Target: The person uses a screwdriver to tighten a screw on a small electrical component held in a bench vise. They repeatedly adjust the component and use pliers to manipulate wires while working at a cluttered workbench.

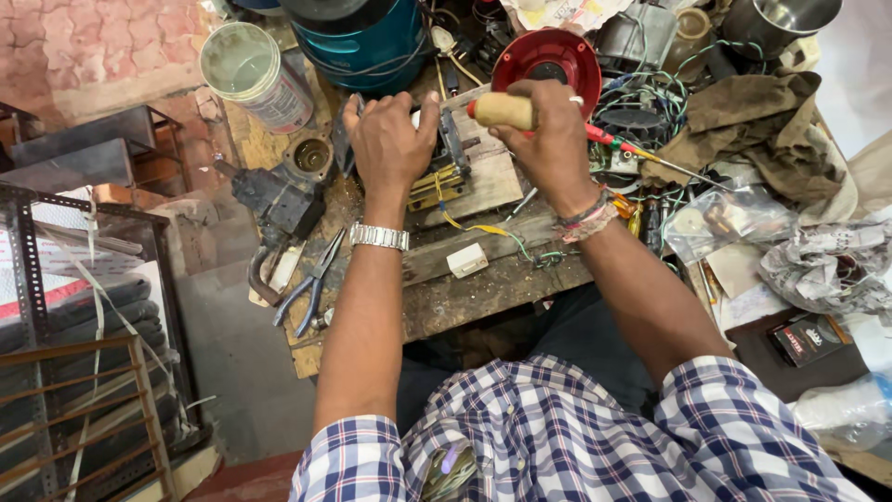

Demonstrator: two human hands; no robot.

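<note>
Head view: right hand [548,139] grips wooden-handled tool [502,111]; left hand [390,139] clamps small metal part [452,139]; clear plastic jar [255,74] looks empty.

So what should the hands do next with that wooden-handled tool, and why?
Probably press the wooden-handled tool down onto the small metal part. The right hand grips the handle above it, and the left hand steadies the part on the wooden block. The tip is hidden, so contact is unclear.

table [465,297]: wooden, carrying clutter
pliers [311,284]: lying at the left edge
white block [467,260]: sitting near the front
brown rag [743,125]: lying at the right
</note>
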